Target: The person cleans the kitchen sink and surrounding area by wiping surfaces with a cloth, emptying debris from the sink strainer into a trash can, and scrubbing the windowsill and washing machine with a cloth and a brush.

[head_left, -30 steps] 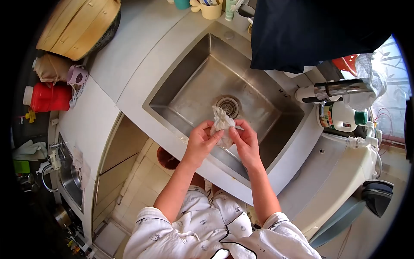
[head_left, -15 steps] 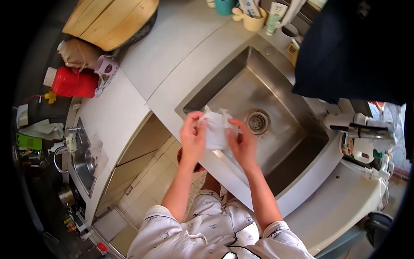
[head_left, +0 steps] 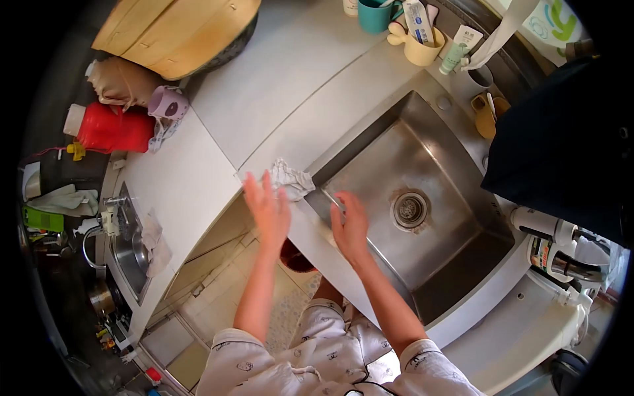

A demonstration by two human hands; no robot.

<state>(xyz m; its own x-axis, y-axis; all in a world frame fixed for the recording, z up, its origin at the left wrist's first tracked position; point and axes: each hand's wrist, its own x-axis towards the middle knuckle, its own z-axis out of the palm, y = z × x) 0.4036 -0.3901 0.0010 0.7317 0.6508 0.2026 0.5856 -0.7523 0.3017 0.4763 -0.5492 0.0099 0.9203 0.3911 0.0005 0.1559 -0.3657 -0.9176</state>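
A crumpled white cloth [head_left: 290, 179] lies on the counter at the sink's left corner. Just beside and below it, my left hand [head_left: 266, 214] hovers with its fingers spread, slightly blurred and holding nothing. My right hand [head_left: 350, 228] is over the near rim of the steel sink [head_left: 456, 171], its thumb and curved fingers apart. Nothing shows in its grasp; whether it touches the rim I cannot tell. The sink's round drain [head_left: 410, 210] lies to the right of this hand.
Behind the sink stand a teal mug [head_left: 375, 18], a cream cup [head_left: 422, 49] with a tube in it, and a green-white tube [head_left: 460, 49]. Dark fabric [head_left: 555, 145] hangs at right. A red jug [head_left: 119, 127] and lilac cup [head_left: 166, 102] sit left. Below the counter is a reddish container [head_left: 295, 257].
The white cloth, held between both hands over the sink's near edge, has been let go onto the counter at left. My hands have separated, the left one moving left.
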